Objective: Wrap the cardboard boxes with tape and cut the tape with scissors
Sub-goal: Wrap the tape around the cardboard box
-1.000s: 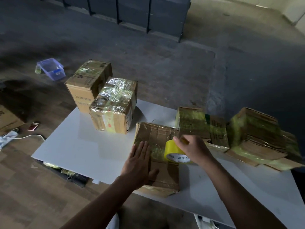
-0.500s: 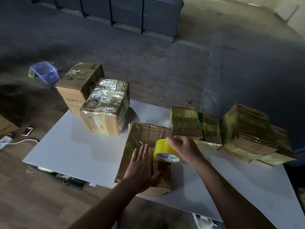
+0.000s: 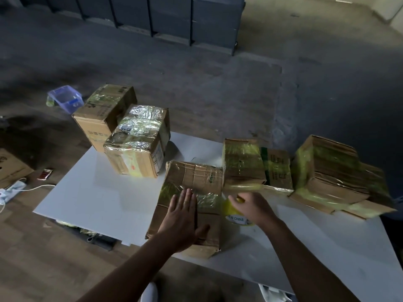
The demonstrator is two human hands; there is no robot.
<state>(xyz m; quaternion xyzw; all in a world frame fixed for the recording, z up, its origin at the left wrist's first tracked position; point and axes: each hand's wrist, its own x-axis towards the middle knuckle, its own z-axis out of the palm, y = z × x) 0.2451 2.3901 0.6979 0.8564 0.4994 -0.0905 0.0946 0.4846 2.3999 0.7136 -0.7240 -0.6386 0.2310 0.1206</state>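
The right hand curls round the yellow tape roll, just beside the middle box. The left hand presses flat on top of that box. Tape seems to cross it only partway. The neighbouring boxes look wrapped. No scissors are visible, so the cutting remains.

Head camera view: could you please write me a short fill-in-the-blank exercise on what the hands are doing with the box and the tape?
1. The left hand lies flat on the nearest cardboard box, which rests on a ____ table.
2. The right hand grips the tape roll, whose colour is ____.
3. The tape roll is held beside the box's ____ side.
Missing words: white; yellow; right.
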